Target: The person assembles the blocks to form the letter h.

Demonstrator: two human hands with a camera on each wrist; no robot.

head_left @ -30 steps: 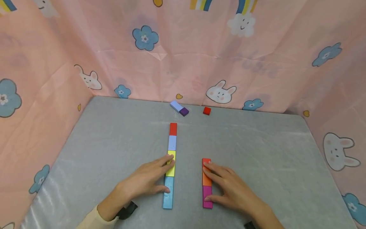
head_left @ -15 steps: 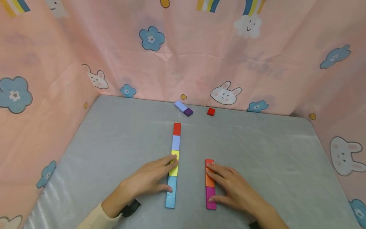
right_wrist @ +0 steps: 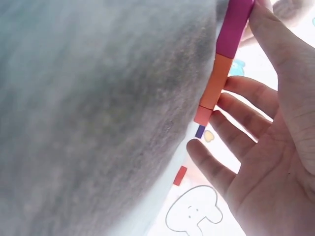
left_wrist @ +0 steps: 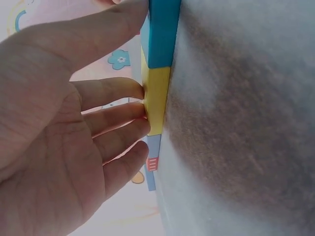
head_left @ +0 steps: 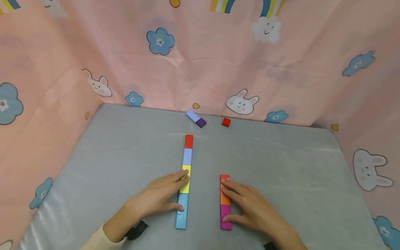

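Note:
A straight row of blocks runs away from me on the left: light blue [head_left: 182, 219], yellow [head_left: 185, 188], periwinkle [head_left: 187, 157] and red [head_left: 189, 141] at the far end. My left hand [head_left: 156, 196] lies beside it, thumb on the light blue block and fingertips on the yellow one. To the right, a shorter row holds a magenta block [head_left: 225, 210], an orange block [head_left: 224, 200] and a red-orange block [head_left: 224, 177]. Thumb on magenta and fingertips along the orange and red-orange blocks, my right hand [head_left: 251, 206] touches that row. Both hands have extended, slightly bent fingers.
Near the table's back edge, a loose periwinkle block [head_left: 192, 116] touches a dark purple block [head_left: 201, 123]. A small red block [head_left: 226, 122] sits to their right. Pink patterned cloth [head_left: 200, 76] surrounds the grey table [head_left: 281, 166] at the back and sides.
The head view sways a little right, then back left. Hands and blocks keep their places on the table.

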